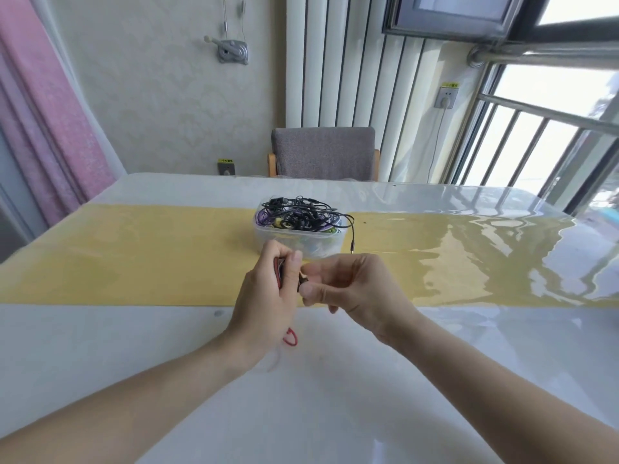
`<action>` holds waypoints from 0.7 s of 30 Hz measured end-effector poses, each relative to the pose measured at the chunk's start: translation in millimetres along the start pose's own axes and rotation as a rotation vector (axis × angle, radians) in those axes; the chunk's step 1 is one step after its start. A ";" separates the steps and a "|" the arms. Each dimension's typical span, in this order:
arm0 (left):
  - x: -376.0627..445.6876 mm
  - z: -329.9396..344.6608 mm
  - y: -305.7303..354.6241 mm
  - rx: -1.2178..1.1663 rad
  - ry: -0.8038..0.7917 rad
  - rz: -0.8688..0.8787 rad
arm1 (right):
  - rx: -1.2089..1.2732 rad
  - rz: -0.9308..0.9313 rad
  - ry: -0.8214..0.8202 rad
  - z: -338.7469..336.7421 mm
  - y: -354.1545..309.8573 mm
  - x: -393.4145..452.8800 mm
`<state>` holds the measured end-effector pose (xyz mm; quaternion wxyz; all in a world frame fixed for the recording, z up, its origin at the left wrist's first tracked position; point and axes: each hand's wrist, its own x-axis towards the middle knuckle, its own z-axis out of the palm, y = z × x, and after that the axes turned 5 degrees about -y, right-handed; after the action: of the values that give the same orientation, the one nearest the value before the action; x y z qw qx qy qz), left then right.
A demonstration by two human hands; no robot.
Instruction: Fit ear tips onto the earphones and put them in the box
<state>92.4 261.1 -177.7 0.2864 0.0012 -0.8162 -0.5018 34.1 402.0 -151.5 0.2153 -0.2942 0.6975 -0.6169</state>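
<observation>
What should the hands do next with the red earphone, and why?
Probably finish seating the tip. The left hand grips the red earphone and the right hand pinches at its end, so fitting looks underway, though the tip itself is hidden. Only then move it to the box just beyond.

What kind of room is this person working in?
Probably a room in a home: a long table with a yellow runner, a grey chair against the wall, a pink curtain and a barred window.
</observation>
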 end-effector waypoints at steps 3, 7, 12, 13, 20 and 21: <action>35.7 -6.6 10.3 -0.179 0.075 -0.071 | 0.010 -0.094 0.070 -2.4 -21.3 21.4; 95.7 -13.8 25.9 -0.247 0.233 -0.146 | -0.253 -0.259 0.260 -10.4 -46.0 53.8; 156.7 -17.8 34.0 -0.656 0.208 -0.342 | -0.446 -0.099 0.116 -21.0 -55.6 87.9; 165.4 -17.2 33.2 -0.726 0.180 -0.365 | -0.458 -0.107 0.102 -21.2 -54.7 94.6; 197.8 -12.2 11.7 -0.806 0.194 -0.513 | -0.013 -0.146 0.365 -40.3 -46.5 147.5; 198.3 -12.4 3.5 -0.731 0.168 -0.529 | -0.032 -0.145 0.392 -45.1 -44.3 153.8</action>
<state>-66.5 195.2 -78.2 0.1954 0.1492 -0.5312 -0.8108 -102.3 328.3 -91.5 0.0256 -0.2213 0.7129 -0.6650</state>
